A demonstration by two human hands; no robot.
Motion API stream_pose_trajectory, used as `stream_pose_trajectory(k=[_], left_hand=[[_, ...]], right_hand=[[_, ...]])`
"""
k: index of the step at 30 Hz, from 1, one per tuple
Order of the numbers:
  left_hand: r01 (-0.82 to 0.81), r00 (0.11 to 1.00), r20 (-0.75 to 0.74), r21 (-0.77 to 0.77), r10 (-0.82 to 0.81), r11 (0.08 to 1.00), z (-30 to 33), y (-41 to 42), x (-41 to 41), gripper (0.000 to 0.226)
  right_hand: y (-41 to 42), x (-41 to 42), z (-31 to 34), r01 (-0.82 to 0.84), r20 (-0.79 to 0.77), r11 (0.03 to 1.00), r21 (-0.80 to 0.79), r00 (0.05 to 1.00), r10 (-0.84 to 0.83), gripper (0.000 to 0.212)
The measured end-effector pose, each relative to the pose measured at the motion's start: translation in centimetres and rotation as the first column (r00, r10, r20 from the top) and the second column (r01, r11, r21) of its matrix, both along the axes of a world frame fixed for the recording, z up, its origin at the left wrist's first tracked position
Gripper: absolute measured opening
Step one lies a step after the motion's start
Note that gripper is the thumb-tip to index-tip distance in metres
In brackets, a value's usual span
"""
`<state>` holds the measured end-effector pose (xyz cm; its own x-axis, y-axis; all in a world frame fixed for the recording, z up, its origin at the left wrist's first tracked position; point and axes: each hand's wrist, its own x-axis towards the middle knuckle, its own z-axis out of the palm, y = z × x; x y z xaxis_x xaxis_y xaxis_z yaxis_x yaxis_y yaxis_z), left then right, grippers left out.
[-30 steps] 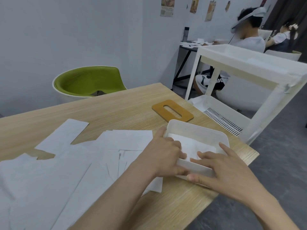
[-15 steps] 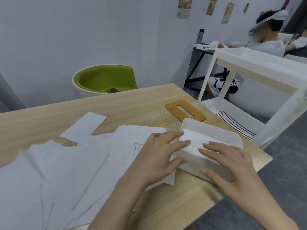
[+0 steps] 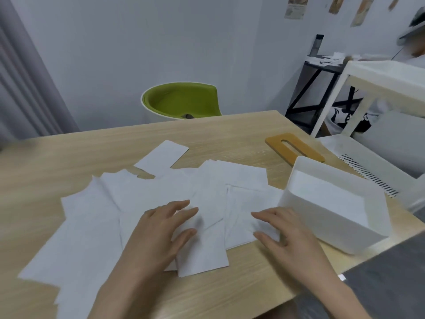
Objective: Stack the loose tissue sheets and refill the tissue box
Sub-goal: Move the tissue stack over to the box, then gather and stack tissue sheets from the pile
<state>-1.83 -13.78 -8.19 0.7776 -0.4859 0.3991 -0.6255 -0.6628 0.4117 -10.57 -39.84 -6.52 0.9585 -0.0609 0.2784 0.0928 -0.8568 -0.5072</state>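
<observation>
Several loose white tissue sheets [image 3: 147,194] lie spread and overlapping across the wooden table [image 3: 69,153]. The white open tissue box [image 3: 299,210] stands at the table's right corner, with white tissue lying flat inside it. Its tan wooden lid [image 3: 296,147], with a slot, lies on the table behind the box. My left hand [image 3: 158,231] rests on the sheets near the middle, fingers spread and relaxed. My right hand [image 3: 285,233] lies on the sheets just left of the box, fingers straight, holding nothing.
A green and white chair [image 3: 181,100] stands behind the table. A white plastic cart [image 3: 377,81] with a slotted lower tray is at the right. A dark desk [image 3: 322,67] and another person [image 3: 414,38] are farther back. A grey curtain hangs at the left.
Both hands have left the box and moved left onto the loose sheets. The view has swung left, so the box now sits at the right.
</observation>
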Motion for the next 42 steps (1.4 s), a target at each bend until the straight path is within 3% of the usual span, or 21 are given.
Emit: stream_pose_trajectory(k=[9,15,23,29,33,37,39,42], left_hand=[[-0.165,0.986,-0.003,-0.021,0.165,0.986,-2.8,2.8,-0.3,0.046],[-0.171,0.985,-0.024,-0.069,0.169,0.983,-4.1,2.5,-0.4,0.045],[-0.178,0.984,-0.009,-0.112,0.178,0.978,-4.6,2.6,-0.5,0.044],[-0.184,0.983,-0.008,-0.127,0.184,0.975,-4.6,2.6,-0.6,0.044],[-0.190,0.982,-0.012,-0.132,0.190,0.973,-4.6,2.5,-0.6,0.044],[-0.197,0.980,-0.042,-0.158,0.193,0.967,-4.3,2.5,-0.6,0.048],[-0.206,0.978,-0.080,-0.184,0.194,0.961,-4.2,2.6,-0.7,0.052],[-0.208,0.976,-0.113,-0.196,0.189,0.958,-4.1,2.7,-0.7,0.056]], right_hand=[[4.7,2.7,-0.8,-0.030,-0.117,0.999,0.011,0.993,0.031,0.036],[7.2,5.5,-0.6,0.114,-0.243,0.988,0.108,0.966,-0.085,0.045],[8.8,5.3,-0.3,0.287,-0.242,0.938,0.193,0.941,-0.237,0.027],[10.0,3.6,-0.5,0.302,-0.132,0.932,0.201,0.951,-0.279,0.020],[10.6,3.0,-0.5,0.296,-0.093,0.873,0.387,0.955,-0.282,0.001],[11.6,4.0,0.2,0.245,-0.231,0.720,0.649,0.965,-0.120,0.014],[12.2,4.7,0.3,0.245,-0.287,0.686,0.685,0.956,-0.055,0.020],[12.5,5.5,0.0,0.268,-0.329,0.727,0.632,0.942,-0.062,0.030]])
